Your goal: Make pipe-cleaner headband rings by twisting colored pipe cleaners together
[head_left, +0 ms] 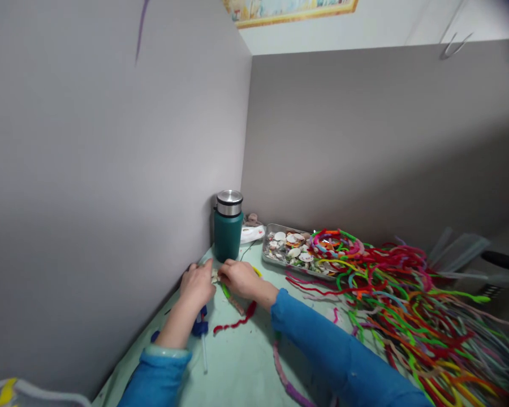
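Observation:
My left hand (pixel 197 282) and my right hand (pixel 241 278) meet low over the table, just in front of a green bottle (pixel 228 234). Between their fingertips shows a small pale piece (pixel 214 276), too small to name. Both hands are closed around that spot, and their fingers partly cover it. A green fuzzy pipe cleaner (pixel 225 291) runs out from beneath my right hand, with a red one (pixel 237 324) in front of it. Under my left forearm lies a blue tool like a glue gun (pixel 200 328), partly hidden, with a clear stick (pixel 205 355) poking out.
A metal tray (pixel 275 260) of shells and small pieces stands by the back panel. Many coloured pipe cleaners (pixel 407 316) are heaped to the right, some over the tray. Grey panels (pixel 152 169) close off the left and back. A pink-purple strand (pixel 285 380) lies near my right sleeve.

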The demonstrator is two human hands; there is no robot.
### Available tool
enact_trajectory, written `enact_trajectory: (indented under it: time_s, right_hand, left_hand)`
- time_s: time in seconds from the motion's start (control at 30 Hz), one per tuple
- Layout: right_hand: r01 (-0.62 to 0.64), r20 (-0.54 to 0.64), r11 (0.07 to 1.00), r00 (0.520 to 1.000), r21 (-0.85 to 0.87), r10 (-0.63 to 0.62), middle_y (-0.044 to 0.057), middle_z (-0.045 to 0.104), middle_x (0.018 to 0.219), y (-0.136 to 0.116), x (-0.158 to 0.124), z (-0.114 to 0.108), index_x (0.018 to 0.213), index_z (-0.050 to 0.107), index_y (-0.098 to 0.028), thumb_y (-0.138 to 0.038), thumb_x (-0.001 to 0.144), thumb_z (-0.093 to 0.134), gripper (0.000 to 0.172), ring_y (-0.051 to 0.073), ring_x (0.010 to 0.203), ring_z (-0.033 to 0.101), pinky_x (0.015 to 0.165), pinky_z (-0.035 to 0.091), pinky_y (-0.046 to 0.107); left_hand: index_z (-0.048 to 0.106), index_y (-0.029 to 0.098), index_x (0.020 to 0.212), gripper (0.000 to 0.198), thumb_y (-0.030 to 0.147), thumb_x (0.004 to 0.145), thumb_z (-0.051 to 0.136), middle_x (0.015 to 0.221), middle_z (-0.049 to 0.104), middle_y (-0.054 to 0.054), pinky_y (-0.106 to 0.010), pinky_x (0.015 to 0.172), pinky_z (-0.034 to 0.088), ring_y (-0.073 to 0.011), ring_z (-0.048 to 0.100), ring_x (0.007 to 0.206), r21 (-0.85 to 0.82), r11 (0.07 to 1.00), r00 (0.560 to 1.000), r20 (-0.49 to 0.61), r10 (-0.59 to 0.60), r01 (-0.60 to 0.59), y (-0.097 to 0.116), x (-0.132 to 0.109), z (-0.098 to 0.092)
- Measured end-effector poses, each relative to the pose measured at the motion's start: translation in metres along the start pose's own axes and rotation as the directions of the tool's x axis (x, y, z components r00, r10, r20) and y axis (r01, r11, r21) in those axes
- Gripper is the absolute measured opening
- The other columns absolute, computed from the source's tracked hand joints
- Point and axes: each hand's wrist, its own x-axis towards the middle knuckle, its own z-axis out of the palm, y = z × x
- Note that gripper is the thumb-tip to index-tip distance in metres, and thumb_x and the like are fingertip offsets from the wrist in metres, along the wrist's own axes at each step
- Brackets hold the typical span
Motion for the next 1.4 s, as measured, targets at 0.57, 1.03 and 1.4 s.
enact_trajectory:
  time_s: [0.57,1.03,1.4]
  right_hand:
    - [0.057,0.019,0.998,0.998,-0.012,-0.057,0.007,0.066,0.083,0.010,-0.025,-0.023,0.081,0.067,-0.017,-0.013,0.078,0.052,0.016,0.018,0.070,0.057,0.062,0.037,0.026]
    - [-0.207,0.243,-0.198,0.954,0.958,0.178,-0.002,0.052,0.064,0.024,-0.118,-0.058,0.084,0.066,-0.013,-0.029,0.064,0.076,0.028,0.003,0.049,0.036,0.042,0.020,0.016]
    - [-0.108,0.175,-0.181,0.893,0.978,0.414,0.000,0.054,0.071,0.048,-0.186,-0.067,0.087,0.066,-0.012,-0.027,0.065,0.076,0.029,0.002,0.050,0.036,0.041,0.021,0.016]
  left_hand:
    - [0.043,0.015,0.131,0.049,0.022,0.082,0.042,0.095,0.065,-0.017,-0.035,0.078,0.038,-0.0289,0.056,0.094,0.134,0.990,0.997,-0.060,0.048,-0.039,0.004,0.010,0.004]
    - [0.061,0.019,0.099,0.028,0.033,0.086,0.039,0.095,0.068,-0.009,-0.030,0.073,0.039,-0.0239,0.059,0.092,-0.093,0.991,0.976,-0.207,0.071,-0.092,0.048,-0.048,-0.028]
    - [0.058,0.016,0.085,0.016,0.022,0.077,0.046,0.091,0.066,-0.012,-0.031,0.062,0.040,-0.0258,0.063,0.084,-0.112,0.969,0.967,0.098,0.233,-0.222,0.130,-0.100,0.036]
